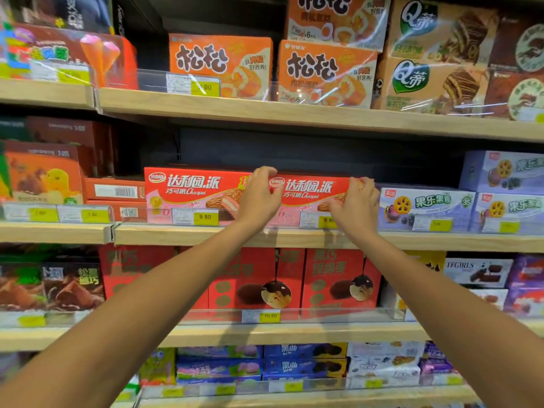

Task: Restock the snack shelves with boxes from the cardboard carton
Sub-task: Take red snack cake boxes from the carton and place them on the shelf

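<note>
Two red Chocopie boxes stand side by side on the middle shelf [235,235]. The right red box [312,195] is held at both ends: my left hand [262,195] curls over its left top corner, and my right hand [354,206] curls its fingers round its right end. The left red box [191,195] stands untouched beside it. Dark free space shows above both boxes. The cardboard carton is not in view.
Purple fruit-biscuit boxes [424,210] sit right of the red boxes, and orange barcode boxes [114,191] lie to the left. Orange cake boxes [220,63] fill the shelf above. Red chocolate boxes [338,278] stand below. Clear plastic strips with yellow price tags [205,217] front each shelf.
</note>
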Demonstrator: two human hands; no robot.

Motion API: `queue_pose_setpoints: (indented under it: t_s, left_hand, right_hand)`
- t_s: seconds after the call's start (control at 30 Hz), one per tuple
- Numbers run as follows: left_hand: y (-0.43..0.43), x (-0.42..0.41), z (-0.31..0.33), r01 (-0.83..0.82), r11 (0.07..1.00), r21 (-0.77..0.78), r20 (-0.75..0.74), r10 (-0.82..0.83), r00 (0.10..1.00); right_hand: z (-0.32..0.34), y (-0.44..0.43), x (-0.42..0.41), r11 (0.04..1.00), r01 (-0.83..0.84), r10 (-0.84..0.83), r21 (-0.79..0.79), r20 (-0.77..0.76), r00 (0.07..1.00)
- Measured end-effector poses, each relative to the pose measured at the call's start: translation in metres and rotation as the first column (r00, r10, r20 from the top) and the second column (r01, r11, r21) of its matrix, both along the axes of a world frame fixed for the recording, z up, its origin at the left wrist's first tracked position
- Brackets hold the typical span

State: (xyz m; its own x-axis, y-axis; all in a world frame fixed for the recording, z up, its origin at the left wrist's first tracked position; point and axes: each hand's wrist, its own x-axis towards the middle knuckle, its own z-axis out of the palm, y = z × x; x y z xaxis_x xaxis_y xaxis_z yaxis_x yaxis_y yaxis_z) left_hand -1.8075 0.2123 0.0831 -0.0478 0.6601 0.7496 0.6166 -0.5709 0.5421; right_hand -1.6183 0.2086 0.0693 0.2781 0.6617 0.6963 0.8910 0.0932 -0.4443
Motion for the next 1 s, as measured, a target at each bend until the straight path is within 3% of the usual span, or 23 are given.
queue_pose_setpoints:
  t_s: [0.17,0.43,0.53,0.73,0.93,1.0]
  left_hand:
    - [-0.021,-0.018,-0.028,0.141,0.983,-0.116,0.163,-0.121,0.979]
    - [-0.055,-0.065,-0.118,0.131,0.952,-0.278,0.108,-0.104,0.989]
    - [-0.061,-0.082,-0.16,0.106,0.93,-0.351,0.048,-0.095,0.994]
    - [-0.076,-0.109,-0.247,0.108,0.819,-0.563,0.079,-0.077,0.994]
    - [-0.101,-0.128,-0.332,0.151,0.64,-0.753,0.144,-0.063,0.987]
    - [-0.106,-0.138,-0.374,0.114,0.529,-0.841,0.117,-0.027,0.993]
  right_hand:
    - [-0.017,-0.028,-0.035,0.976,-0.174,0.175,0.128,0.001,0.985]
    - [-0.106,-0.067,-0.09,0.922,-0.332,0.371,-0.201,0.204,0.906]
    - [-0.144,-0.076,-0.104,0.826,-0.401,0.512,-0.396,0.227,0.828]
    - [-0.227,-0.096,-0.126,0.596,-0.433,0.681,-0.676,0.141,0.718]
    - [-0.321,-0.098,-0.137,0.363,-0.429,0.648,-0.828,-0.106,0.754]
    - [-0.366,-0.101,-0.142,0.278,-0.45,0.615,-0.849,-0.202,0.762]
